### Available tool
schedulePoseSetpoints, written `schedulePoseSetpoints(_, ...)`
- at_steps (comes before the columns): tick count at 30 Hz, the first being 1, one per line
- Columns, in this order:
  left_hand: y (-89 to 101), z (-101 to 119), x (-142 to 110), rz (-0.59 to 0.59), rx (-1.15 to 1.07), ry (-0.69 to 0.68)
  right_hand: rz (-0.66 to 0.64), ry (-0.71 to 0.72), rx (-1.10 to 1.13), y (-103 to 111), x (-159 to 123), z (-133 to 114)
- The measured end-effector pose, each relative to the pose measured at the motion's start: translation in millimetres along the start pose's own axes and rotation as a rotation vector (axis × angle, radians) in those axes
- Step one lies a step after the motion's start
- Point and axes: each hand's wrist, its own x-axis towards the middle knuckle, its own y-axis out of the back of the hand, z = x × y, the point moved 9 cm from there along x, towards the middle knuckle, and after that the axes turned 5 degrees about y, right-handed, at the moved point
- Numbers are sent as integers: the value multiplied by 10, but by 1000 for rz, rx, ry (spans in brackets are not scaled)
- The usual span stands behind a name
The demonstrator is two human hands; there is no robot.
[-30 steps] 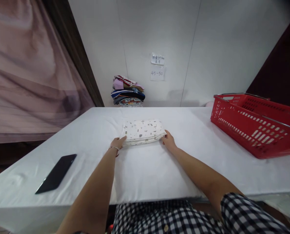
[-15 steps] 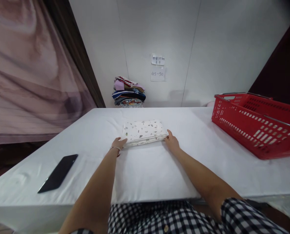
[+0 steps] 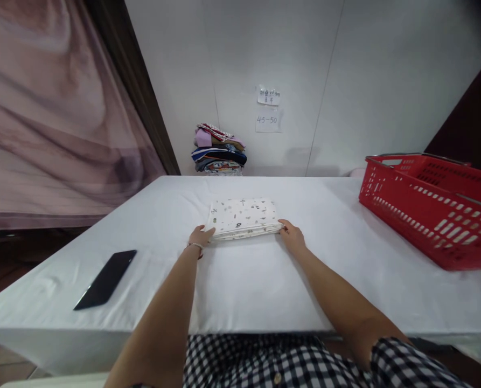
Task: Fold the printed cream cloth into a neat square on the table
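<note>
A folded white cloth (image 3: 244,214) with small scattered prints lies flat in the middle of the table, its layered edge facing me. At its near left corner, my left hand (image 3: 201,236) pinches the layers, thumb on top and the other fingers mostly hidden. My right hand (image 3: 292,235) grips the near right corner, fingers closed at the edge of the layers. A bracelet circles my left wrist.
A red plastic basket (image 3: 430,215) with metal handles stands on the white-covered table (image 3: 260,291) at the right. A dark flat tablet-like object (image 3: 106,280) lies at the left. Behind the table rises a stack of folded fabrics (image 3: 219,151) against the wall.
The whole view has shifted slightly, so things appear a little further right. Both hands stay at the cloth's near corners, and the cloth looks much the same.
</note>
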Motion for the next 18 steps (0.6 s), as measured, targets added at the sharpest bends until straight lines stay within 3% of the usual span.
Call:
schedulePoseSetpoints(8,8,86,-199,-12,16,-39,-11,53,-185,26,-38,-125)
schedulePoseSetpoints(18,54,7,-376,162,-63,-154,-44,134,-302,14,-81,-85)
